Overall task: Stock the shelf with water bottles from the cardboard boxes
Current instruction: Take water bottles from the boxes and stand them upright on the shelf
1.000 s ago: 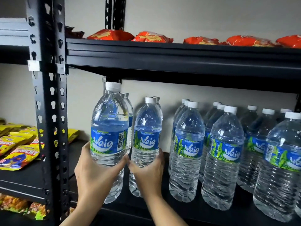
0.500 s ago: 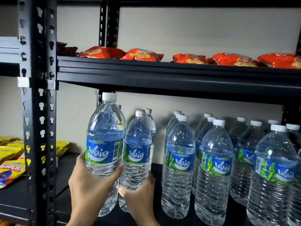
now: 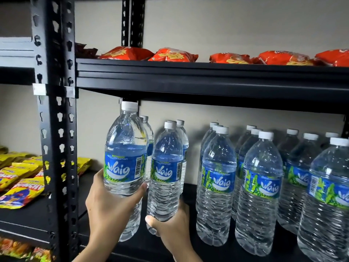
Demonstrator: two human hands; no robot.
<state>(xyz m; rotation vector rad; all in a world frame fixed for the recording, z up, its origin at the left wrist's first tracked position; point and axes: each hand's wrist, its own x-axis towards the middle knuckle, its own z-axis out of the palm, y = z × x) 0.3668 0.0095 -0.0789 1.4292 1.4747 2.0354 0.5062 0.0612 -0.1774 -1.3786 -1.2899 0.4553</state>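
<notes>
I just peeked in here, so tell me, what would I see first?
Two water bottles up front: the left bottle gripped by the left hand, the right bottle by the right hand. Beside them, rows of matching bottles fill the black shelf, with red snack packs on the shelf above.

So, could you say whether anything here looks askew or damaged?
Nothing stands out: shelved bottles stand upright and capped; the left bottle in the left hand and right bottle in the right hand look intact.
</notes>
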